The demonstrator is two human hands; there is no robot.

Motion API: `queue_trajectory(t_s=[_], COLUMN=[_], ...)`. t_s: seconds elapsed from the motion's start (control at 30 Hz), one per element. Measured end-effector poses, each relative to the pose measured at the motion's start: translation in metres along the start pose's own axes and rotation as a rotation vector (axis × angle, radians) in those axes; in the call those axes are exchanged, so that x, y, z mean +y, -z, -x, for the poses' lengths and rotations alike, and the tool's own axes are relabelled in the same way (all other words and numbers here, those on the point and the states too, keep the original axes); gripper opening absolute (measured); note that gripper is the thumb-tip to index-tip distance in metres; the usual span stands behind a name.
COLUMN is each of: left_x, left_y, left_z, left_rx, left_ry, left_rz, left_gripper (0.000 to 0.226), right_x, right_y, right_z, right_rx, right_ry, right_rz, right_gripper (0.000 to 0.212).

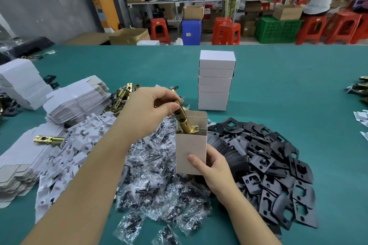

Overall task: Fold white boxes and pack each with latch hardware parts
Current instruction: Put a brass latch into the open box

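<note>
Right hand [214,167] grips the open box [191,152] upright above the desk [298,89], mouth up, so the left hand [151,109], pinching the brass latch [184,120], can feed it in.

Lower end of the brass latch [184,120] sits hidden inside the open white box [190,153]; its upper end is covered by the left hand [148,108]. Contents of the clear bags [159,189] too small to make out. Brass parts at right edge [361,88] cut off.
</note>
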State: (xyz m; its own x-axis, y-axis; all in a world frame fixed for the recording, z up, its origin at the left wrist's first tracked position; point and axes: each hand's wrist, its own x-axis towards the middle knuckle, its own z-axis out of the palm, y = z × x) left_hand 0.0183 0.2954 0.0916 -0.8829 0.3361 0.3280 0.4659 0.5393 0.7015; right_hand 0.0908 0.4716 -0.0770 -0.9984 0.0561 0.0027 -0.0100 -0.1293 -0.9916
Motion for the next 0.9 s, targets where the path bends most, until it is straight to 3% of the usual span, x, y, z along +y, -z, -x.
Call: queue_trajectory(t_s=[0.27, 0.4, 0.63, 0.9], left_x=[0.007, 0.008, 0.002, -0.013], left_y=[-0.019, -0.026, -0.026, -0.020], left_z=[0.005, 0.009, 0.007, 0.010], left_rx=[-0.184, -0.325, -0.418, -0.420], left_ry=[-0.072, -0.073, -0.096, -0.108], left_rz=[-0.262, -0.434, -0.607, -0.534], left_gripper=[0.009, 0.015, 0.018, 0.020], right_x=[0.000, 0.001, 0.005, 0.004], right_y=[-0.003, -0.004, -0.003, -0.004], right_z=[0.001, -0.001, -0.002, -0.001], right_rx=[0.010, 0.005, 0.005, -0.001], right_ry=[0.050, 0.073, 0.065, 0.058], right_rz=[0.055, 0.057, 0.119, 0.153], right_gripper=[0.033, 0.035, 0.034, 0.036])
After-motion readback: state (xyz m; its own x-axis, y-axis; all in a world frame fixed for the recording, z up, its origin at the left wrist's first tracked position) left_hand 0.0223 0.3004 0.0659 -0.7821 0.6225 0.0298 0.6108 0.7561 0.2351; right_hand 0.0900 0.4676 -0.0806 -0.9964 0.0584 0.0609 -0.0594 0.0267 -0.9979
